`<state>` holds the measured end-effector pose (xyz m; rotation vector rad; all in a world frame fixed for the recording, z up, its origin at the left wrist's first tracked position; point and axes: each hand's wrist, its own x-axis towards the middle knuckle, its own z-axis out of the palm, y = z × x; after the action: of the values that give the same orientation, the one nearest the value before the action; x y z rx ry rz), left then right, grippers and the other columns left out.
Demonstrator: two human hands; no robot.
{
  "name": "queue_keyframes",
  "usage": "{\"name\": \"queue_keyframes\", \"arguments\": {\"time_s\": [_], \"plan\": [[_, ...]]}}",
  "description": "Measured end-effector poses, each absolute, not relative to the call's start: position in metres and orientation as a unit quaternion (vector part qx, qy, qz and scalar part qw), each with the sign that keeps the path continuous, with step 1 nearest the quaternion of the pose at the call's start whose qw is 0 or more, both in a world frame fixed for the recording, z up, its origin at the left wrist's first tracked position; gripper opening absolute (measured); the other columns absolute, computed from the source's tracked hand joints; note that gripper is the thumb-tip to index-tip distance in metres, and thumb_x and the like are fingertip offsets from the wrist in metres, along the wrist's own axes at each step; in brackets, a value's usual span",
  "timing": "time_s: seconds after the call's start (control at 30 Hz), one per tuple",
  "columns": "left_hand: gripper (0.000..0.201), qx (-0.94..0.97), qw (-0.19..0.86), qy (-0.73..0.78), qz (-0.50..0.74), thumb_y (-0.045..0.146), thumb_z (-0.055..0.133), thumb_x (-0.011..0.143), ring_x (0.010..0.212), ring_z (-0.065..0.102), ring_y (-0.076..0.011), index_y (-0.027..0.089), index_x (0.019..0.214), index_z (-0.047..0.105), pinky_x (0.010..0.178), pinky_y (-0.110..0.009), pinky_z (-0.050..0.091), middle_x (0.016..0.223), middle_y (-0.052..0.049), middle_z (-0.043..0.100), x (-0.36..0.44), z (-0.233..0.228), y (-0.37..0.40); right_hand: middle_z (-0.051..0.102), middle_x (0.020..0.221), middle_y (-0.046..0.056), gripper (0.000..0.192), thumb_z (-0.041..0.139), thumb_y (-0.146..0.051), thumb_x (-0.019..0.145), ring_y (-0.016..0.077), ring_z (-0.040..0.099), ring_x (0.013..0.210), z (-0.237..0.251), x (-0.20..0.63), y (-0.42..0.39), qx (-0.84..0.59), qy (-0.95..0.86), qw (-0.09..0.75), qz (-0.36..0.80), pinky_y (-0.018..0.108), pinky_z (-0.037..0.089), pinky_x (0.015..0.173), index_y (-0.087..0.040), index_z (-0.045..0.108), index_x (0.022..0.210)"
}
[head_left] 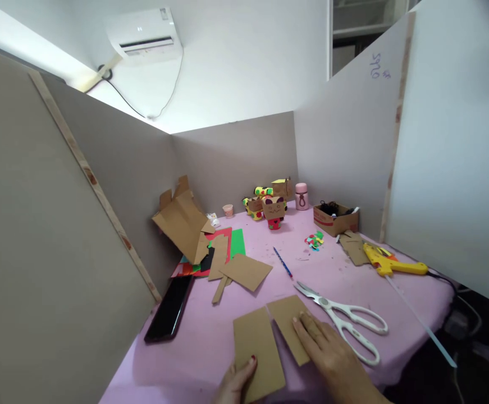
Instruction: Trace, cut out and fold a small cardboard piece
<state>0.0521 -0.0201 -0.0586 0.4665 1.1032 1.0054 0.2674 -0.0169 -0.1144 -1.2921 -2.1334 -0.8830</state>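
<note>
At the near edge of the table, my left hand (238,381) grips a rectangular brown cardboard piece (256,348), its thumb on top and the other fingers mostly hidden below. My right hand (326,350) is closed over a second cardboard piece (284,314), fingertips on its upper face and thumb out of sight. The two pieces nearly meet at their far corners, and a narrow gap widens between them toward me. Just right of my right hand, white-handled scissors (332,308) lie with blades slightly parted. A blue patterned pencil (283,262) lies beyond the pieces.
Left are a black phone (170,308), loose cardboard (246,271), coloured sheets (237,242) and a cut-up box (185,224). Decorated figures (273,210) and a pink flask (301,196) stand behind. A yellow glue gun (387,262) and small box (334,220) are right. Grey partitions (236,163) enclose the table.
</note>
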Motion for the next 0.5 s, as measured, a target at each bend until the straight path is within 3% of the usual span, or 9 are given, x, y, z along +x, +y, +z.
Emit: {"name": "queue_keyframes", "arguments": {"time_s": [0.2,0.37,0.5], "plan": [[0.042,0.180,0.659,0.518,0.514,0.007,0.072,0.065,0.061,0.071,-0.0168,0.015,0.102,0.052,0.051,-0.020,0.054,0.069,0.000,0.073,0.0526,-0.0645,-0.0148,0.070,0.112,0.015,0.053,0.036,0.007,0.073,0.0290,0.066,0.100,-0.1073,0.2748,-0.0211,-0.504,-0.752,0.226,-0.360,0.038,0.057,0.076,-0.010,0.059,0.117],[0.033,0.186,0.671,0.513,0.502,0.013,0.074,0.062,0.058,0.070,-0.0197,0.016,0.090,0.056,0.042,-0.021,0.050,0.066,-0.002,0.073,0.0524,-0.0642,-0.0194,0.069,0.113,0.016,0.055,0.035,0.006,0.073,0.0298,0.066,0.098,-0.1119,0.2718,-0.0215,-0.498,-0.775,0.245,-0.303,0.040,0.058,0.074,-0.012,0.059,0.119],[0.039,0.225,0.674,0.492,0.502,0.017,0.074,0.063,0.065,0.071,-0.0218,0.016,0.097,0.055,0.045,-0.022,0.050,0.071,-0.004,0.073,0.0507,-0.0619,-0.0157,0.063,0.122,0.013,0.065,0.035,0.007,0.068,0.0242,0.061,0.108,-0.1162,0.2742,-0.0259,-0.512,-0.781,0.306,-0.186,0.033,0.055,0.083,-0.014,0.051,0.128]]}}
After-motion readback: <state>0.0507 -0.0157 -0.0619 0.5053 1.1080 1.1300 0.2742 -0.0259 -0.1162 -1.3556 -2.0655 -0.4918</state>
